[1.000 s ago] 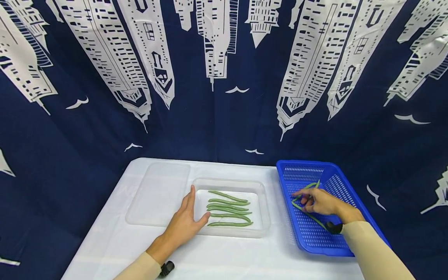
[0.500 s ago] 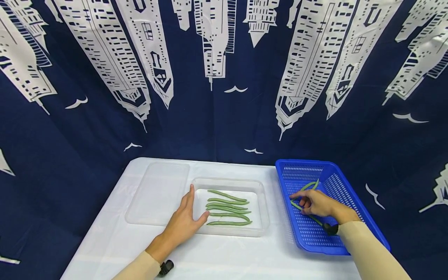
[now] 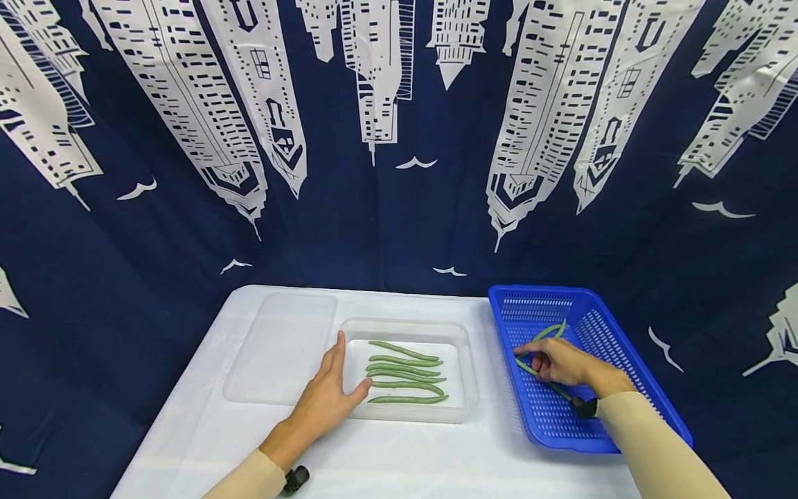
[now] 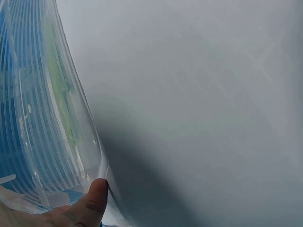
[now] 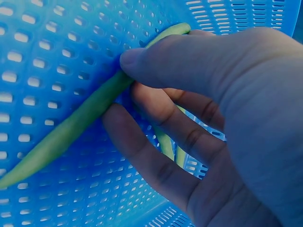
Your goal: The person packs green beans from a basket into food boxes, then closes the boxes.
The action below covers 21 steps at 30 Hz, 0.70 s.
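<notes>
A person's right hand [image 3: 564, 362] pinches a green bean [image 5: 71, 123] between thumb and fingers inside a blue basket [image 3: 561, 440] at four o'clock. The left hand [image 3: 324, 405], thumb apart from straight fingers, rests against the nine o'clock side of a clear box [image 3: 411, 414] containing lined-up beans [image 3: 408, 400]. A lid [image 3: 280, 350] lies at nine o'clock from the box.

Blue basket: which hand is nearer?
Right. The right hand is inside the blue basket, pinching a bean; the left hand is outside it, at the clear box.
</notes>
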{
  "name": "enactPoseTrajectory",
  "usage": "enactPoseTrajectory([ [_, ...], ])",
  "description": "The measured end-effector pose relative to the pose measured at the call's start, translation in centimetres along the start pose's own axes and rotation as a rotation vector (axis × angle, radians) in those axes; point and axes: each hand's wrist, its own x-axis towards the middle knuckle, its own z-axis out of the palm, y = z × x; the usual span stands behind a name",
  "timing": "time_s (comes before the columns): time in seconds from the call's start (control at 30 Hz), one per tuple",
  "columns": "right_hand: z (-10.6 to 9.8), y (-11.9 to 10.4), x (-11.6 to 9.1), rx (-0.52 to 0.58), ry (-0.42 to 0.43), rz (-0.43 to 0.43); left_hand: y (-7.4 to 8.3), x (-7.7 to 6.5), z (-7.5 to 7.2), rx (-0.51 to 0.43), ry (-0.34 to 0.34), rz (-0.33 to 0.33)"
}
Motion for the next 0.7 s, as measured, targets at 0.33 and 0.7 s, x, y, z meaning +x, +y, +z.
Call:
enactPoseTrajectory([
  [0.33, 0.09, 0.09, 0.36, 0.048, -0.021, 0.015, -0.08, -0.17, -0.22, -0.007, -0.008, 0.011],
  [0.7, -0.03, -0.22, 0.05, 0.037, 0.054, -0.033, -0.09, -0.13, -0.21, -0.008, -0.017, 0.007],
])
